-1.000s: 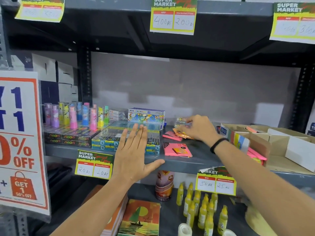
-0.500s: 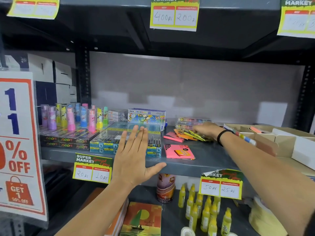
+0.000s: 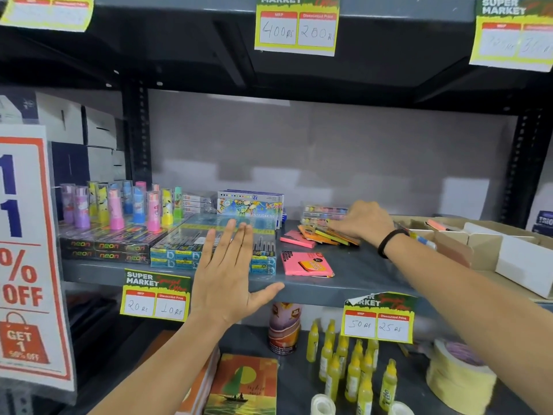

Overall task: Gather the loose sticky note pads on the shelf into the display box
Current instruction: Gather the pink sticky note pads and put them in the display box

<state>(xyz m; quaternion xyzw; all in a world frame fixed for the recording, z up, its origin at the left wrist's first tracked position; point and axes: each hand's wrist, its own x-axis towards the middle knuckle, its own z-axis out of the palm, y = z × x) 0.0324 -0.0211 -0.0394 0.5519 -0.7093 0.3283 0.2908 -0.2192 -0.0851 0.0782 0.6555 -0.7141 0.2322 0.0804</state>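
A fanned pile of orange and yellow sticky note pads (image 3: 324, 235) lies mid-shelf. My right hand (image 3: 362, 223) lies over its right end, fingers curled down onto the pads. A small pink pad (image 3: 296, 240) sits just left of the pile. A larger pink pad (image 3: 305, 264) with an orange label lies nearer the shelf's front edge. The cardboard display box (image 3: 454, 250) stands to the right, behind my right wrist, with a few coloured pads showing inside. My left hand (image 3: 227, 271) hovers flat and open in front of the shelf edge, holding nothing.
Pen boxes (image 3: 179, 250) and neon boxes (image 3: 104, 250) with upright glue sticks fill the shelf's left side. A pastel box (image 3: 251, 205) stands behind them. White cartons (image 3: 523, 262) sit at far right. Glue bottles (image 3: 353, 369), tape and notebooks occupy the lower shelf.
My right hand lowered from holding a pad above the shelf and now rests on the fanned pile, reaching slightly further back. The left hand has stayed in place.
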